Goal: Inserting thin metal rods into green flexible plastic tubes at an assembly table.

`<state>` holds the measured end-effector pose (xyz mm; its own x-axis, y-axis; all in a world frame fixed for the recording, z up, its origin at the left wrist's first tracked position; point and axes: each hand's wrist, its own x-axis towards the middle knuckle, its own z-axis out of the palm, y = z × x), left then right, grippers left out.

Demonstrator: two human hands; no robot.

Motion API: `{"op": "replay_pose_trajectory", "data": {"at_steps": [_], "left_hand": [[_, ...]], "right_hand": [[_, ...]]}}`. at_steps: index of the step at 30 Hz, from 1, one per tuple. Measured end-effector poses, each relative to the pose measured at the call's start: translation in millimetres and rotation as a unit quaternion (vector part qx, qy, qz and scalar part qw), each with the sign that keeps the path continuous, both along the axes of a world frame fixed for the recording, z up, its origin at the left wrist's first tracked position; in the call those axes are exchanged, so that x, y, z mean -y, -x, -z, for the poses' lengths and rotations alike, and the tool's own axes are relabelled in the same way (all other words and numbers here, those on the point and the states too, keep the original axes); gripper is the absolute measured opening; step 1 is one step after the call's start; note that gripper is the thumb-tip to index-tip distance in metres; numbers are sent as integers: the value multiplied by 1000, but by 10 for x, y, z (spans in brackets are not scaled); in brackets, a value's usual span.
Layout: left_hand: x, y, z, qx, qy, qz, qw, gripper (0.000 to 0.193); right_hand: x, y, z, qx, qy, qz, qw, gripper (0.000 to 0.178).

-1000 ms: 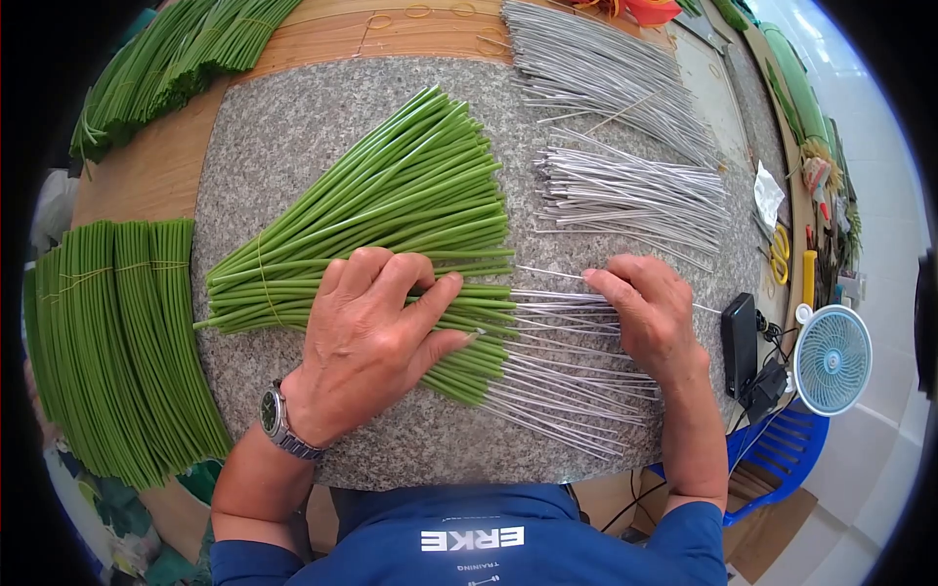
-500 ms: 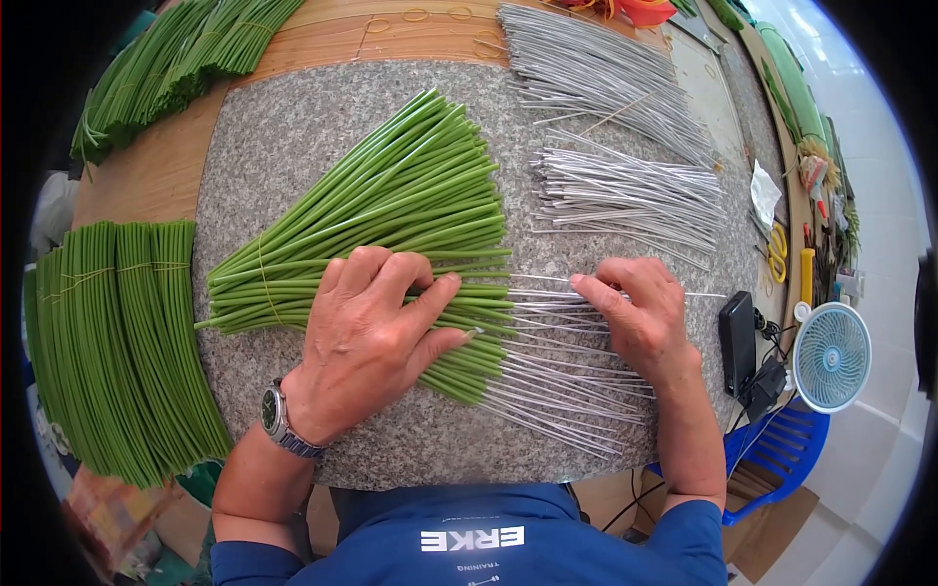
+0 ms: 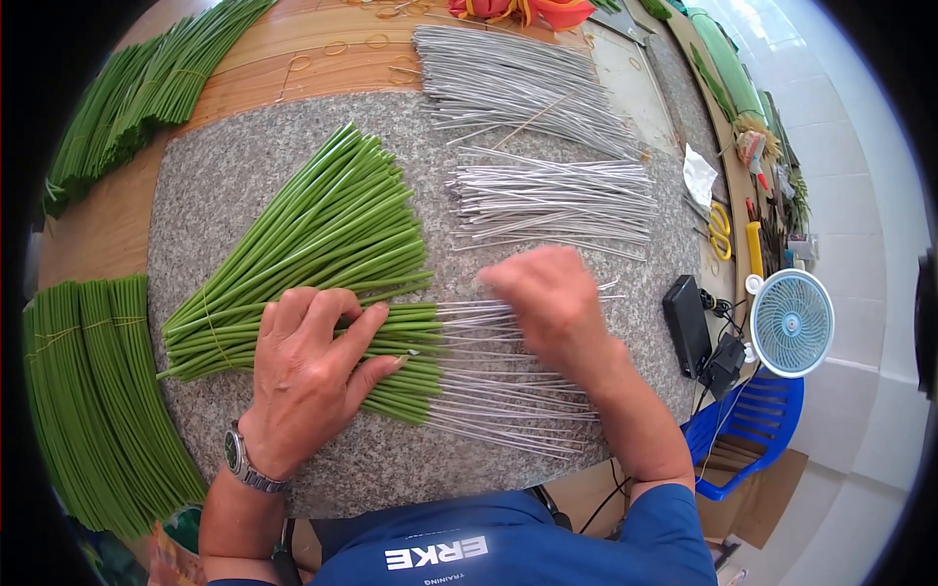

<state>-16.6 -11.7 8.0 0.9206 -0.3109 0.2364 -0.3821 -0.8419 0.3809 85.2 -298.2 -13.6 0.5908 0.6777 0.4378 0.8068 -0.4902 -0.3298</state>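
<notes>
“Green stems, centre-left, lie fanned, clamped under the left hand's bent fingers.”

“If that hold slackens, they could roll and shed their wires.”

“Right of centre, the right hand curls, blurred; can't tell whether it holds anything.”

Fan-shaped bunch of smooth green stems, tied w/ thin yellow band nr narrow L end, lying flat on grey speckled bench, wide end twd R. Thin silvery wires, approx. straight, jutting from R tips of lower stems, splayed apart.
</notes>
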Motion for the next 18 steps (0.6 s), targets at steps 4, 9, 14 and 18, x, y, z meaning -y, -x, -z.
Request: {"op": "replay_pose_trajectory", "data": {"at_steps": [4,9,14,18], "left_hand": [[22,-13,-22,-5,1,4,1000,49],[10,-9,8,-16,7,6,1000,49],[6,-1,-16,-20,2,-2,1000,50],[11,-1,-27,-30,9,1,1000,50]], "right_hand": [[315,-279,47,-4,16,101,995,17],[358,-373,105,-5,19,67,998,15],[326,-388,72,59,54,17,997,16],[288,-283,55,60,26,3,998,18]]}}
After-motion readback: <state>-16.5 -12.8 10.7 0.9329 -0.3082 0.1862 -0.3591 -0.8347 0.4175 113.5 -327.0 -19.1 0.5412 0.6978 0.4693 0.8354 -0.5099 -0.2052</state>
